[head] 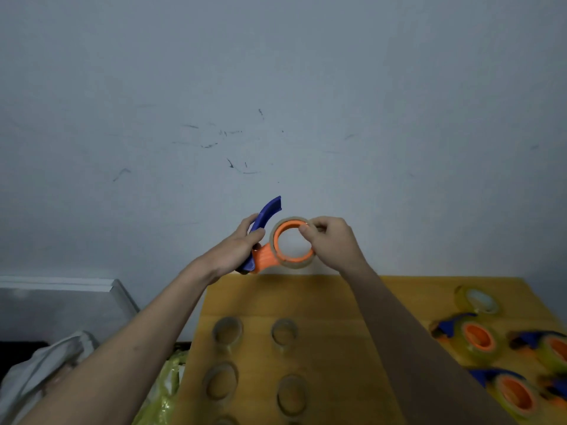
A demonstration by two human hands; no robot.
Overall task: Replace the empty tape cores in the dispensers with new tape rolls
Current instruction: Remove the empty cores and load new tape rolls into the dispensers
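Note:
I hold a blue and orange tape dispenser (266, 216) up in front of the wall, above the table's far edge. My left hand (237, 251) grips its blue handle. Around the dispenser's orange hub sits a thin brown tape core (291, 265), and my right hand (333, 240) pinches its upper right rim between thumb and fingers. Several bare cores (227, 331) stand in two columns on the yellow table (334, 305). At the right lie several dispensers loaded with tape (478, 338) and one loose tape roll (478, 300).
A grey wall with scuff marks fills the upper view. Left of the table are a grey ledge (61, 286), a white bag (46, 372) and a yellow-green plastic bag (165, 394). My forearms cross the table's left and middle parts.

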